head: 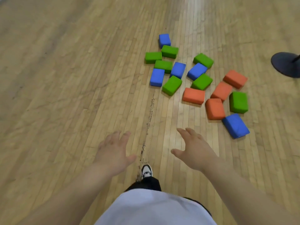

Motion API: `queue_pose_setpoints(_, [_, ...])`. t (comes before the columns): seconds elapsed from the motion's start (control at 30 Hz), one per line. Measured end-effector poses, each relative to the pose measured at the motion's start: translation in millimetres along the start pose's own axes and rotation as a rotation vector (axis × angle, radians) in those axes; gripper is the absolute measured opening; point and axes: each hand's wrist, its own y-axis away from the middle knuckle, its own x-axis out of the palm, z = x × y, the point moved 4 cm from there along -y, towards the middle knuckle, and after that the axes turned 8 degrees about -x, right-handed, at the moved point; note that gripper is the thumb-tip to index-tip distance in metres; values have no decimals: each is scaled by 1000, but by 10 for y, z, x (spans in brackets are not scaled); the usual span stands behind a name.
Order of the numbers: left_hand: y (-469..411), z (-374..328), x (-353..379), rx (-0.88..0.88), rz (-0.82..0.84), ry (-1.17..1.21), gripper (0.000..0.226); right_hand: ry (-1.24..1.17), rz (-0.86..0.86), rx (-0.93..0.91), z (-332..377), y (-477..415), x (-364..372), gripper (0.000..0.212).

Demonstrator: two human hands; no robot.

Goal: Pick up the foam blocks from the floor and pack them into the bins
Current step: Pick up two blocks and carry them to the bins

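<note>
Shirt (154,208): white, fills the bottom edge and hides most of the legs.
Trouser leg (146,184): black, showing just past the shirt hem.
Shoe (146,170): white and black, set forward on the floor between the two forearms; its markings are too small to read.
Left hand (113,151): stretched out above the floor, back of the hand up, fingers spread; grip released, holding nothing; outline blurred.
Right hand (194,151): stretched out likewise, fingers and thumb spread; grip released, holding nothing.
Foam blocks (193,95): sixteen scattered loose on the floor ahead and to the right of the hands, apart from both.
Green blocks (172,85): seven, mostly in the far left cluster, one off to the right.
Blue blocks (157,77): five; four mixed among the green ones, and one (235,125) lying nearest the right hand, its corner against an orange block.
Orange blocks (215,108): four, grouped on the right side of the scatter.
Floor (65,78): pale narrow wooden strips.
Scuff line (150,116): dark, broken marks running along one seam from the shoe toward the blocks.
Round base (285,64): black, cut off by the right edge.
Pole (297,58): only a short dark stub shows on the base.
</note>
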Motion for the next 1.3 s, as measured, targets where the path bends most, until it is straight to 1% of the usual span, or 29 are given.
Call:
queue_pose_setpoints(0.17, [-829,-9,-604,19,-4,-14,92,9,-11,-8,153,-781,-498,89])
queue_pose_setpoints(0.37, [-1747,-261,-1047,6,6,-36,93,26,7,-17,-79,-1690,-1050,89])
queue_pose_setpoints(0.6, [-2989,-950,-1553,-67,-11,-14,93,77,22,-71,-704,-3003,-1886,91])
queue_pose_setpoints(0.77, [-3643,-1606,-2077,-93,38,18,90,144,73,-108,-1122,-3750,-2689,93])
queue_pose_setpoints(0.87, [-4070,-1833,-2296,-94,45,32,90,196,98,-116,-1311,-4206,-3062,95])
queue_pose_setpoints(1.1, [-5330,-2002,-2586,-59,105,-4,92,160,127,-39,-1606,-5296,-3495,98])
queue_pose_setpoints(1.3, [-6878,-2116,-2841,42,158,-94,93,113,161,93,-1796,-6475,-3607,102])
